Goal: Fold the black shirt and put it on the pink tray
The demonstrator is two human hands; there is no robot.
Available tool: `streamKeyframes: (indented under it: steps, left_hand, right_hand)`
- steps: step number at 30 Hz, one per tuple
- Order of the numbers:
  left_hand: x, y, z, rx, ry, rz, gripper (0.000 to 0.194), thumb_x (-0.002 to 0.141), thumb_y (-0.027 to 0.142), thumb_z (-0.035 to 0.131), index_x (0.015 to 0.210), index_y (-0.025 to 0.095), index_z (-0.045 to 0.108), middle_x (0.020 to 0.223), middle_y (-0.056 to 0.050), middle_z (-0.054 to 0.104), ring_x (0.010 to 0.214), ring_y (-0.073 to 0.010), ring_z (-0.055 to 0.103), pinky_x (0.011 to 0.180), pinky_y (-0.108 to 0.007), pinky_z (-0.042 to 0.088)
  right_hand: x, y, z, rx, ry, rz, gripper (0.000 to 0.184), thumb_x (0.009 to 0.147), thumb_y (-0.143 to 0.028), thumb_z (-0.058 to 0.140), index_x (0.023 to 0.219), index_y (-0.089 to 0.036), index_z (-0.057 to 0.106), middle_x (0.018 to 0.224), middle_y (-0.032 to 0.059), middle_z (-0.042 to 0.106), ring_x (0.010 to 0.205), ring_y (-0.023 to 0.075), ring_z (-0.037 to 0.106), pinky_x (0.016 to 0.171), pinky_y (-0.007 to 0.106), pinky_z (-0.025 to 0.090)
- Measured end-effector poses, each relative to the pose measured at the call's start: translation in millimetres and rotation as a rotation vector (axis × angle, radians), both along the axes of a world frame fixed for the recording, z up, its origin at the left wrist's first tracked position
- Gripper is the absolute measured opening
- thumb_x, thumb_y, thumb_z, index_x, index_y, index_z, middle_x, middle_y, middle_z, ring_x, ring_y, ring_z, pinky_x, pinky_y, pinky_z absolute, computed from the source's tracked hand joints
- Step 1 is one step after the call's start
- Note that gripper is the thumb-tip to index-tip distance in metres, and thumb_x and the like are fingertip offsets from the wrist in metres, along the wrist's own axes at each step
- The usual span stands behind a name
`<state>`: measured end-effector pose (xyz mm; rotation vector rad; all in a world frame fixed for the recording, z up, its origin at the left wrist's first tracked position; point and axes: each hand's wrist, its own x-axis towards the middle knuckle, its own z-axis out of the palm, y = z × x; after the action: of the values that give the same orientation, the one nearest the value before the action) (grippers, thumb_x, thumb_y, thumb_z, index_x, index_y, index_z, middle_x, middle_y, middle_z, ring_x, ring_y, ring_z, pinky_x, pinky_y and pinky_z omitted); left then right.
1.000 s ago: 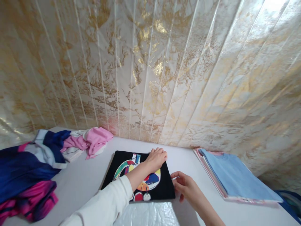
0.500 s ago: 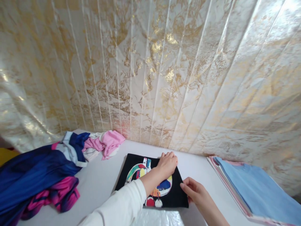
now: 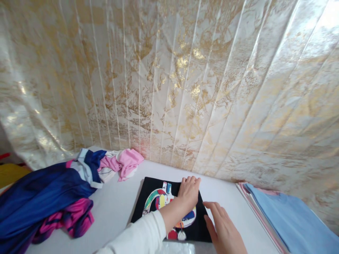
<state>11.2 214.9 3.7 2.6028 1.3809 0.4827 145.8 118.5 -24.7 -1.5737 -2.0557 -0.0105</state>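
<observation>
A folded black T-shirt with a colourful print lies flat on a white surface in front of me. My left hand, its arm in a white sleeve crossing the print, rests palm down on the shirt's far right part. Its fingers lie side by side towards the far edge, and their undersides are hidden. At the right edge of the shirt is my right hand, thumb and forefinger apart and nothing pinched between them. A shiny clear plastic piece shows just below the shirt's near edge.
To the left lies a loose heap of clothes: a dark blue garment, a magenta patterned one and a pink one. On the right, a stack of folded clothes has a light blue garment on top. A gold-patterned sheet hangs behind.
My right hand has let go of the shirt's right edge, its thumb and forefinger parting. My left hand stays on the shirt, its fingers a little straighter. The whole view has shifted slightly.
</observation>
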Motion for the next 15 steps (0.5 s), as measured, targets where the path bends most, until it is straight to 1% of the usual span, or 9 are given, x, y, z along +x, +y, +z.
streamKeyframes:
  steps: [2,4,6,8,9,10,12,15]
  left_hand:
    - [-12.8,-11.9,3.2,-0.004,0.001,-0.012,0.052,0.084,0.012,0.046,0.136,0.013,0.039,0.135,-0.014,0.049,0.122,-0.0261,0.044,0.100,-0.040,0.034]
    - [-33.9,-26.5,4.4,-0.021,0.017,-0.029,0.060,0.081,0.014,0.051,0.139,0.012,0.037,0.147,-0.014,0.038,0.133,-0.0262,0.035,0.107,-0.040,0.030]
    - [-62.2,-43.0,4.3,-0.042,0.031,-0.018,0.062,0.082,0.016,0.052,0.142,0.011,0.036,0.153,-0.014,0.029,0.139,-0.0269,0.027,0.110,-0.044,0.026]
    - [-93.3,-60.7,4.0,-0.067,0.031,0.018,0.056,0.089,0.021,0.048,0.143,0.013,0.036,0.155,-0.012,0.023,0.142,-0.0262,0.022,0.112,-0.046,0.023]
    - [-108.1,-69.7,3.9,-0.087,0.028,0.031,0.053,0.092,0.025,0.046,0.144,0.014,0.037,0.155,-0.011,0.021,0.142,-0.0255,0.020,0.113,-0.046,0.022]
    - [-121.6,-78.6,3.6,-0.106,0.022,0.039,0.051,0.094,0.028,0.045,0.144,0.016,0.037,0.155,-0.009,0.021,0.143,-0.0249,0.019,0.114,-0.046,0.022]
    - [-142.0,-94.7,2.1,-0.137,0.003,0.039,0.051,0.095,0.032,0.046,0.144,0.019,0.038,0.154,-0.006,0.023,0.142,-0.0249,0.022,0.114,-0.044,0.023]
    - [-153.8,-112.0,-2.1,-0.156,-0.041,-0.006,0.053,0.094,0.032,0.048,0.145,0.024,0.036,0.153,-0.004,0.026,0.141,-0.0251,0.024,0.114,-0.045,0.025]
  right_hand:
    - [-5.2,1.9,-8.0,0.089,-0.016,0.067,0.036,0.093,-0.033,0.039,0.126,-0.024,0.049,0.131,0.0108,0.057,0.119,0.0238,0.056,0.096,0.038,0.049]
    - [-9.9,5.0,-25.3,0.088,-0.055,0.109,0.047,0.094,-0.036,0.040,0.138,-0.020,0.042,0.145,0.0121,0.045,0.131,0.0248,0.045,0.101,0.038,0.047]
    - [-12.8,8.4,-46.8,0.042,-0.091,0.115,0.052,0.094,-0.039,0.041,0.143,-0.020,0.039,0.150,0.0108,0.037,0.135,0.0264,0.038,0.104,0.040,0.045]
    - [-14.2,10.8,-64.1,0.007,-0.101,0.089,0.053,0.094,-0.041,0.041,0.144,-0.023,0.039,0.150,0.0078,0.035,0.137,0.0274,0.035,0.105,0.042,0.044]
    - [-14.8,11.2,-69.3,0.003,-0.096,0.065,0.053,0.094,-0.041,0.040,0.144,-0.024,0.038,0.151,0.0065,0.035,0.137,0.0275,0.034,0.105,0.044,0.043]
    - [-15.5,10.8,-71.8,0.006,-0.089,0.045,0.053,0.094,-0.041,0.039,0.144,-0.024,0.038,0.151,0.0055,0.034,0.138,0.0275,0.033,0.106,0.044,0.042]
    - [-17.7,6.9,-70.7,0.016,-0.083,0.035,0.053,0.094,-0.042,0.038,0.144,-0.024,0.038,0.151,0.0051,0.033,0.138,0.0269,0.032,0.106,0.043,0.042]
    - [-18.8,-8.3,-66.9,0.019,-0.106,0.021,0.052,0.093,-0.044,0.040,0.140,-0.025,0.045,0.147,0.0057,0.039,0.133,0.0284,0.039,0.101,0.042,0.047]
